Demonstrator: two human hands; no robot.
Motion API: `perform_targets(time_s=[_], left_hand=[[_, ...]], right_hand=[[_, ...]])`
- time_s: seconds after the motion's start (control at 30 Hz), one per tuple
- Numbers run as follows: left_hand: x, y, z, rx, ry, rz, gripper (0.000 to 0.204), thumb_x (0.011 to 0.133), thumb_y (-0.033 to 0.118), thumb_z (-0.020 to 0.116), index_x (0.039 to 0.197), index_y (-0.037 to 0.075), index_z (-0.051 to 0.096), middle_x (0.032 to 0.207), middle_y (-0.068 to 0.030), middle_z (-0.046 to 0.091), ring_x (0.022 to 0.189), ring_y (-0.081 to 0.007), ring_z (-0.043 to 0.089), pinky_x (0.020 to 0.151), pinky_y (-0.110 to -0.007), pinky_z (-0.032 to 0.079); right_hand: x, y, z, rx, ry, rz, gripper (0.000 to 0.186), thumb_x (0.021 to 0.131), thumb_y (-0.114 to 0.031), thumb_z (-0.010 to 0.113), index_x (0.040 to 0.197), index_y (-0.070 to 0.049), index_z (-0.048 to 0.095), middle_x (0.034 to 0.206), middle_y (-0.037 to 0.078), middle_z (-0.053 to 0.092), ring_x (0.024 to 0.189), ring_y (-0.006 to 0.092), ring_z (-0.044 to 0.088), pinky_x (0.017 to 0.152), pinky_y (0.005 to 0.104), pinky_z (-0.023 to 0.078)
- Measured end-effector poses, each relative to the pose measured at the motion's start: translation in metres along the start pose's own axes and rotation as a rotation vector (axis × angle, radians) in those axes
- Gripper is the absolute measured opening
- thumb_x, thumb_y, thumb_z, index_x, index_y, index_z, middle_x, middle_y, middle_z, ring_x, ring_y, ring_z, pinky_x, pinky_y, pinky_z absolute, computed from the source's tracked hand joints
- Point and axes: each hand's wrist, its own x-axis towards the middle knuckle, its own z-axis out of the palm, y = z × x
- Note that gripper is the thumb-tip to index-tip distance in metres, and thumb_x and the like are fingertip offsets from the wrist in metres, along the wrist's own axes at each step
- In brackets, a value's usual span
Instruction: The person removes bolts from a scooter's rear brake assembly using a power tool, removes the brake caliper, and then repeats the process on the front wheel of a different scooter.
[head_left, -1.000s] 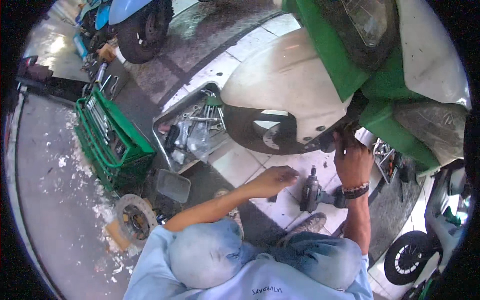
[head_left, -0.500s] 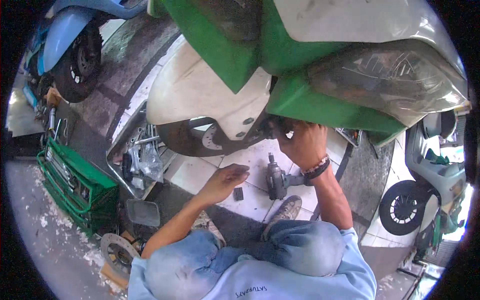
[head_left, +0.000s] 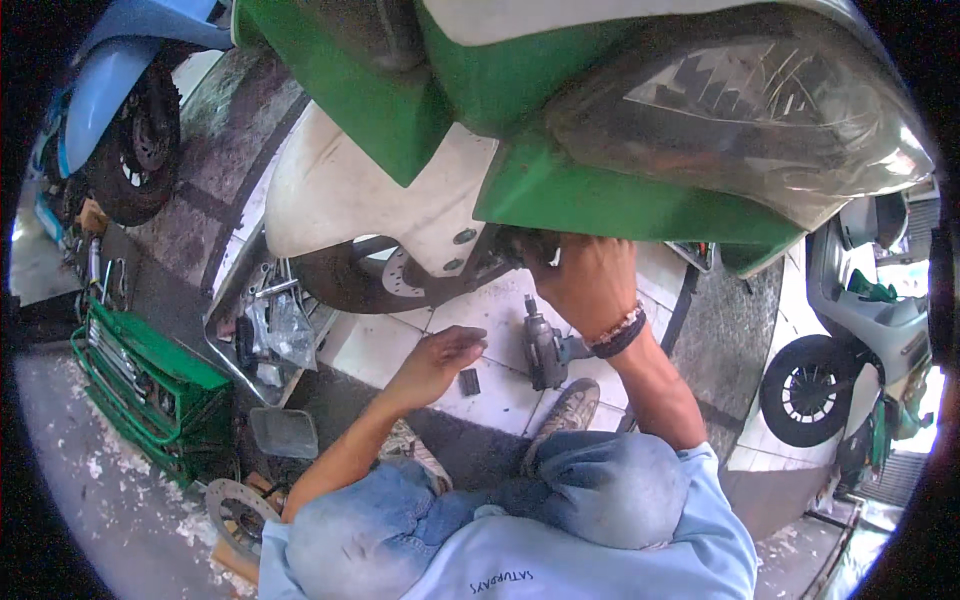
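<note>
Beneath the green front panel [head_left: 620, 200] of a scooter, my right hand [head_left: 595, 285] reaches to a dark part beside the front wheel [head_left: 350, 285]. Its fingers are bent around that part, and the panel's shadow hides their tips. My left hand [head_left: 440, 362] hovers over the white tiles with fingers drawn together; whatever may be between them is too small to make out. A grey cordless impact wrench [head_left: 543, 358] stands between my hands, below my right wrist. Close to my left fingertips lies a small dark rectangular block [head_left: 470, 382]. The white fender [head_left: 350, 190] covers the wheel's top.
At left are a metal tray [head_left: 225, 340] with tools and a plastic bag, a green toolbox [head_left: 160, 380], a grey dish [head_left: 284, 432] and a brake disc [head_left: 238, 515]. A blue scooter [head_left: 110, 100] stands far left, another scooter's wheel [head_left: 808, 392] at right.
The view has shifted, so the scooter sits further left and larger. My right hand stays at the dark part by the wheel; my left hand hovers in nearly the same place.
</note>
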Motion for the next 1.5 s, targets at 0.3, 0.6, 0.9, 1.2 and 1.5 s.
perform_targets(time_s=[0.3, 0.6, 0.9, 1.2, 1.5], left_hand=[[0.001, 0.001, 0.005, -0.061, 0.001, 0.007, 0.041, 0.103, 0.029, 0.061, 0.131, -0.001, 0.061, 0.123, -0.0112, 0.069, 0.118, -0.0185, 0.063, 0.107, -0.034, 0.046], [-0.001, -0.003, 0.001, -0.029, 0.028, 0.038, 0.04, 0.102, 0.029, 0.062, 0.13, 0.0, 0.061, 0.122, -0.0115, 0.069, 0.112, -0.0183, 0.064, 0.1, -0.033, 0.049], [0.003, -0.007, 0.001, 0.055, -0.003, 0.07, 0.039, 0.102, 0.025, 0.062, 0.131, -0.001, 0.06, 0.122, -0.0137, 0.069, 0.116, -0.0193, 0.064, 0.103, -0.033, 0.048], [0.003, 0.014, 0.015, 0.046, -0.01, -0.069, 0.038, 0.102, 0.019, 0.061, 0.131, -0.004, 0.059, 0.121, -0.0171, 0.07, 0.119, -0.0226, 0.064, 0.106, -0.035, 0.046], [-0.004, 0.018, 0.015, 0.022, 0.006, -0.036, 0.041, 0.102, 0.023, 0.061, 0.131, -0.006, 0.058, 0.124, -0.0183, 0.069, 0.118, -0.0233, 0.064, 0.106, -0.036, 0.046]], right_hand=[[-0.003, 0.003, 0.007, -0.102, 0.032, -0.087, 0.023, 0.088, -0.031, 0.073, 0.09, -0.008, 0.074, 0.088, 0.015, 0.071, 0.08, 0.0348, 0.067, 0.07, 0.0476, 0.052], [-0.003, -0.005, 0.008, -0.133, 0.093, -0.08, 0.027, 0.089, -0.035, 0.072, 0.089, -0.008, 0.072, 0.064, 0.011, 0.067, 0.051, 0.0353, 0.064, 0.048, 0.043, 0.051], [-0.004, -0.001, -0.007, -0.005, 0.042, -0.046, 0.026, 0.091, -0.033, 0.069, 0.097, -0.008, 0.071, 0.07, 0.012, 0.068, 0.058, 0.0333, 0.067, 0.053, 0.0443, 0.053], [-0.003, 0.005, -0.005, 0.044, 0.132, -0.074, 0.02, 0.089, -0.02, 0.06, 0.096, -0.004, 0.07, 0.084, 0.016, 0.07, 0.07, 0.038, 0.069, 0.065, 0.0503, 0.054], [-0.008, 0.007, 0.012, 0.064, -0.034, -0.037, 0.046, 0.082, -0.023, 0.068, 0.121, -0.001, 0.057, 0.087, 0.023, 0.071, 0.077, 0.0418, 0.07, 0.07, 0.0503, 0.055]])
